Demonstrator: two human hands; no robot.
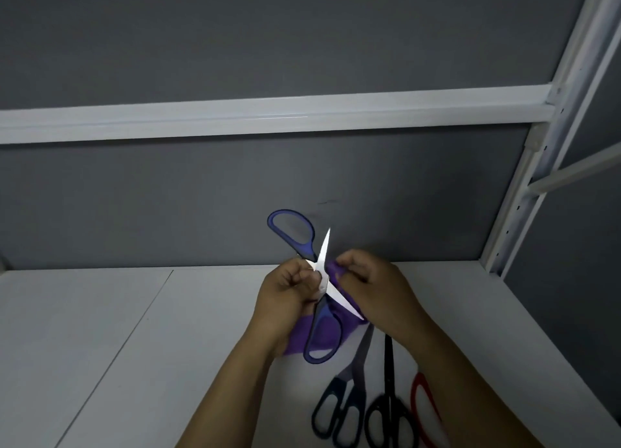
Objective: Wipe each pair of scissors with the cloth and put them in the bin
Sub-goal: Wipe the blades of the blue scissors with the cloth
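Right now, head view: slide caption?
Left hand holds opened blue scissors, right hand pinches purple cloth on a blade; three pairs lie on the table.

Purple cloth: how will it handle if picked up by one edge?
Likely floppy: the purple cloth hangs limp and bunches where the right hand pinches it round a blade of the blue scissors. Probably light and thin; may snag on the open blade tips.
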